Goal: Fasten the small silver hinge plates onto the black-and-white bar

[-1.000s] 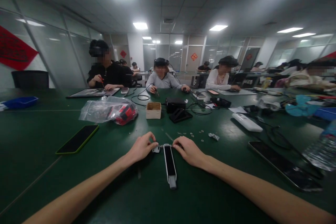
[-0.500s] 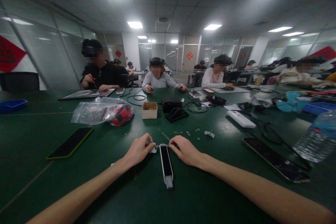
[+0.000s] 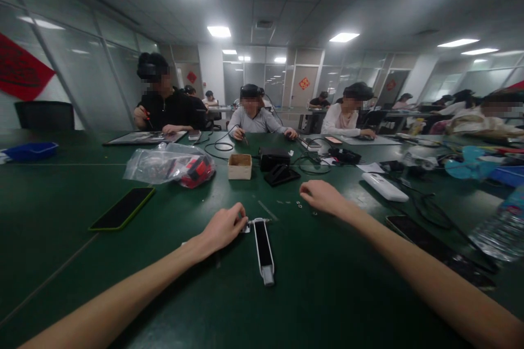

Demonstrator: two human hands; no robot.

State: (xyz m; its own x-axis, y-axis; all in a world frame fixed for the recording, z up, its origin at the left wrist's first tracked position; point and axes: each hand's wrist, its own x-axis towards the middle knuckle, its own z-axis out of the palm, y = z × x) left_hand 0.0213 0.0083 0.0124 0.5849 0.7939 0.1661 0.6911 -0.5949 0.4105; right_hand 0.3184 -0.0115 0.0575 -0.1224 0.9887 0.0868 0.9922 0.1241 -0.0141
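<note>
A long, narrow device with a white frame and black face (image 3: 264, 248) lies on the green table in front of me, its grey end towards me. A thin metal rod (image 3: 266, 221) pokes out at its far end. My left hand (image 3: 223, 227) is closed in a pinch beside that end, on a small silvery metal piece (image 3: 246, 227), mostly covered by the fingers. Further right and forward, my right hand (image 3: 321, 196) is down at the table with curled fingers, over where small metal parts lie. Its fingertips are hidden. Several small nuts (image 3: 299, 204) lie just beside it.
A green-edged phone (image 3: 123, 209) and a clear plastic bag with red items (image 3: 170, 165) lie left. Ahead stand a small open box (image 3: 239, 167) and a black box (image 3: 274, 158). Right are a white case (image 3: 385, 187), a dark phone (image 3: 440, 251) and a water bottle (image 3: 501, 226). Co-workers sit opposite.
My right hand has left the device's far end and moved right and forward to the small parts. My left hand stays at the metal piece. The whole view has shifted slightly.
</note>
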